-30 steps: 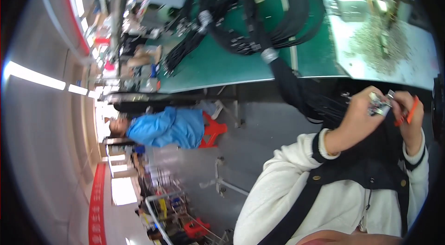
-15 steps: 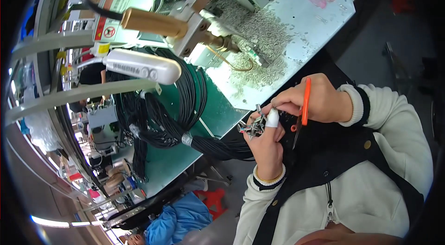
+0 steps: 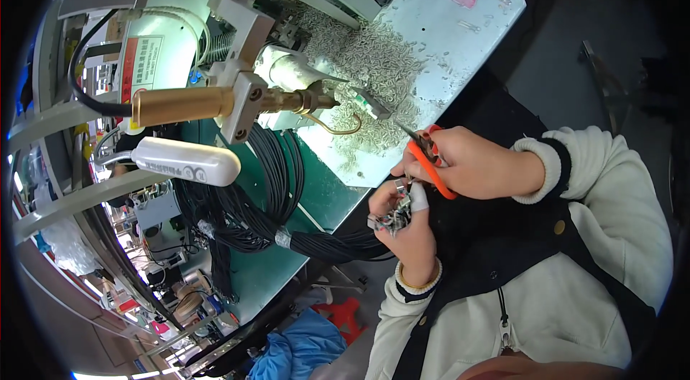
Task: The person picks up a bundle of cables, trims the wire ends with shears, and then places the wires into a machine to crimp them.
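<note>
My left hand (image 3: 417, 242) is closed around a bunch of small shiny metal pieces (image 3: 394, 220), too cluttered to tell apart. A white cover (image 3: 419, 197) wraps one of its digits. Just above it, my right hand (image 3: 483, 163) grips a pair of orange-handled scissors (image 3: 431, 173), with the dark pointed blades directed up and left toward the white worktop. The right fingertips are close to the metal pieces; whether they touch them is hard to see. Both hands are over my dark apron, beside the table edge.
Small silvery bits (image 3: 392, 57) cover much of the white worktop (image 3: 460, 39). A machine with a brass-coloured cylinder (image 3: 183, 105) and a white lamp (image 3: 188, 162) overhangs it. Bundled black cables (image 3: 269, 172) lie on the green table. A person in blue (image 3: 302, 344) is at the lower edge.
The scissors have swung in my right hand from blades pointing down to blades pointing up and left. My right hand has moved slightly left and down; my view has also shifted.
</note>
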Motion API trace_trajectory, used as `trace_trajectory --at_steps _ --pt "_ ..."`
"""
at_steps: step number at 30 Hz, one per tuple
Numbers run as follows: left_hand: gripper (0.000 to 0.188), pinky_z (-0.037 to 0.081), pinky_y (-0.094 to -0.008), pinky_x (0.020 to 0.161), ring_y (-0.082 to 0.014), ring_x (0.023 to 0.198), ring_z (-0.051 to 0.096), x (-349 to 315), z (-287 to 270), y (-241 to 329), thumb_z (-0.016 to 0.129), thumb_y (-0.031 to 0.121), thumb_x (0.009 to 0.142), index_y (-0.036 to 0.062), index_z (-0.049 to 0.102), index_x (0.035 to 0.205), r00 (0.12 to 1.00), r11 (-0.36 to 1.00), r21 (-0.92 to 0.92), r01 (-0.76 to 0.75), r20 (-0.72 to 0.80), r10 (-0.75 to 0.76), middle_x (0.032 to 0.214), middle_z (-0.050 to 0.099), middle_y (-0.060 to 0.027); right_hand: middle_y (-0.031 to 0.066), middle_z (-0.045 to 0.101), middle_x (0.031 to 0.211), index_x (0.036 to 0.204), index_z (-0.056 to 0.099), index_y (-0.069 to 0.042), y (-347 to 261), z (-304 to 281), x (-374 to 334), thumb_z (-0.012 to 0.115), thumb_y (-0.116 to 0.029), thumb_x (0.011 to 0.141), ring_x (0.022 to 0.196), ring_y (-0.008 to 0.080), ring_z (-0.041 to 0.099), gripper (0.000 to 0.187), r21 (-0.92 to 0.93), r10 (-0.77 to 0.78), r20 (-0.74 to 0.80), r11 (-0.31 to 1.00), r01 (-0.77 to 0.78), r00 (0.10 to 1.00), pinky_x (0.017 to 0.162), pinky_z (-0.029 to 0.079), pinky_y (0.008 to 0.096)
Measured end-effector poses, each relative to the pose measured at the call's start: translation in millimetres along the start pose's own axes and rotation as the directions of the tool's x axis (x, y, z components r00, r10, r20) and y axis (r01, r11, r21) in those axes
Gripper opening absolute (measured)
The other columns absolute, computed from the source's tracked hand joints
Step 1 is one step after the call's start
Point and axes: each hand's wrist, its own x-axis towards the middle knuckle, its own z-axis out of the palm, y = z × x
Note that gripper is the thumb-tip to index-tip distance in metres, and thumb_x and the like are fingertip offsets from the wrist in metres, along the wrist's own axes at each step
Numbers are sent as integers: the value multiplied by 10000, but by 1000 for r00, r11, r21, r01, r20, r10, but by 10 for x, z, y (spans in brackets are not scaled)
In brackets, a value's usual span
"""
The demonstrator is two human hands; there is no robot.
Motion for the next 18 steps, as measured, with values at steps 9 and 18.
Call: trace_trajectory --at_steps 9,18 --pt "133 227 -198 407 -56 429 333 113 -114 121 556 -30 789 -7 513 913 922 862 -328 387 140 -360 632 461 -7 104 608 827 857 532 39 -23 -19 -26 545 -95 834 808 113 586 136 306 44 85 950 -68 995 640 467 258" --pt "110 237 -198 403 -58 446 351 112 -143 129 557 -39 781 1 513 874 950 890 -336 309 151 -274 649 477 -14 72 532 495 709 555 -29 -17 -150 -113 673 -327 702 437 247 540 321 -573 -24 120 814 89 993 451 428 316"
